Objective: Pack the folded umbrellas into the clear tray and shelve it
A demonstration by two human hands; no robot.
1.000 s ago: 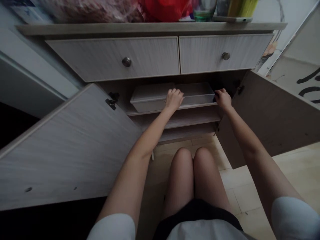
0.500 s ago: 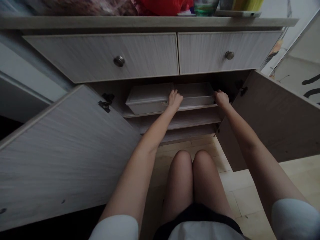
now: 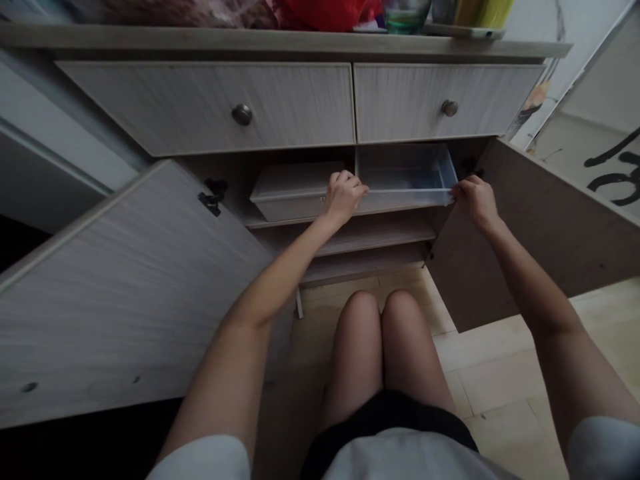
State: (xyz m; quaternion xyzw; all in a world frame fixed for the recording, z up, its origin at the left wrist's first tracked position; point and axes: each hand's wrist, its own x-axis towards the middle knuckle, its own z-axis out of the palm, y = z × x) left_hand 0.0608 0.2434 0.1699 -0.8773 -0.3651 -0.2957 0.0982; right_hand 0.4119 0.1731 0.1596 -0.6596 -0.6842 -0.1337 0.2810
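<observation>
A clear plastic storage box (image 3: 405, 198), with no lid on it, juts forward out of the cabinet's top shelf. My left hand (image 3: 344, 197) is closed on its front left corner. At the front right corner my right hand (image 3: 477, 200) pinches the rim. Left of this box a lidded whitish storage box (image 3: 287, 208) rests on the same shelf (image 3: 280, 223), partly hidden by my left hand. Inside the clear box a bluish patch shows near the right side; I cannot make out what it is.
Two cabinet doors, the left door (image 3: 135, 300) and the right door (image 3: 530, 233), stand swung out on either side. Above are two closed drawers with a left knob (image 3: 242, 115) and a right knob (image 3: 449, 107). A red bag (image 3: 325, 13) and a glass (image 3: 406, 17) stand on top.
The clear box has come forward and up out of the shelf, held at both front corners. My right hand has moved right and nearer to me.
</observation>
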